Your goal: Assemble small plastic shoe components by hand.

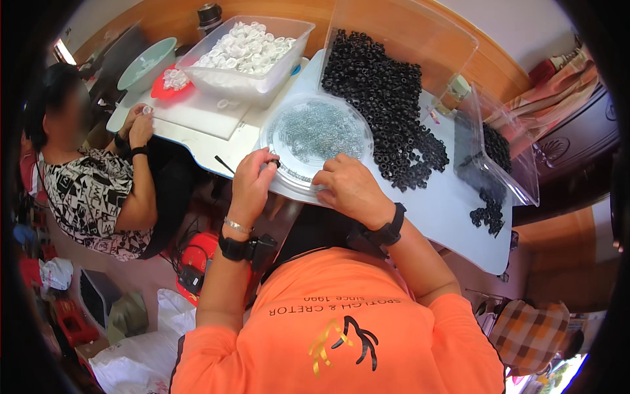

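My left hand (251,185) is closed at the near left rim of a round clear tray (363,125). Between its thumb and fingertips sits a small black ring (274,163). A thin black stick (224,164) pokes out to the left of this hand; whether the hand grips it is hidden. My right hand (354,188) rests over the tray's near right rim, fingers curled and bunched together. Anything in its fingertips is too small to make out. Many small shiny metal pieces (318,130) lie spread in the tray.
A large heap of black rings (377,92) spills from a clear bin (443,33) right of the tray. Another tilted clear bin (518,184) holds more. A bin of white plastic parts (252,49) stands back left. A co-worker (98,177) sits left, handling a small white part.
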### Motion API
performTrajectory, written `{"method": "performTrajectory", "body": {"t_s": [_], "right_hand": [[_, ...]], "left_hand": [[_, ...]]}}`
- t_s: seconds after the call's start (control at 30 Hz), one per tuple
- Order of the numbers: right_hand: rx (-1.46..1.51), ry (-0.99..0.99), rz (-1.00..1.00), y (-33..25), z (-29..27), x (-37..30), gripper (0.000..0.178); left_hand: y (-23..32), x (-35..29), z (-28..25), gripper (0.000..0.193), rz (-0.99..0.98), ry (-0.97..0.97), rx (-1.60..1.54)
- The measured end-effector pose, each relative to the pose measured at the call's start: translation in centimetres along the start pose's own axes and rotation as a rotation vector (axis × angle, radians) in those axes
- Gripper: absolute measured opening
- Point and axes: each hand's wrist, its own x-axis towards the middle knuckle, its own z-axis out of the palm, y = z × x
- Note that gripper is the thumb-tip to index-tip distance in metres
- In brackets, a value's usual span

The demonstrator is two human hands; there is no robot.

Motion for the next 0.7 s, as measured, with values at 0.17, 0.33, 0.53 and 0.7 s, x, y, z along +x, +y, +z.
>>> {"method": "performTrajectory", "body": {"t_s": [0.17,0.33,0.53,0.7], "right_hand": [[-0.082,-0.012,0.035,0.9,-1.1,-1.5,0.017],[-0.135,0.005,0.116,2.4,-2.3,-3.3,0.017],[-0.217,0.082,0.175,4.0,-2.2,-4.1,0.016],[-0.289,0.224,0.210,4.5,-1.4,-3.9,0.020]], "left_hand": [[1.7,-2.4,-0.2,0.023,-0.092,-0.087,-0.116],[3.6,-3.5,1.0,0.020,-0.087,-0.105,-0.251],[4.6,-4.2,2.6,0.022,-0.122,-0.344,-0.373],[4.3,-4.6,2.7,0.024,-0.178,-0.341,-0.559]]}}
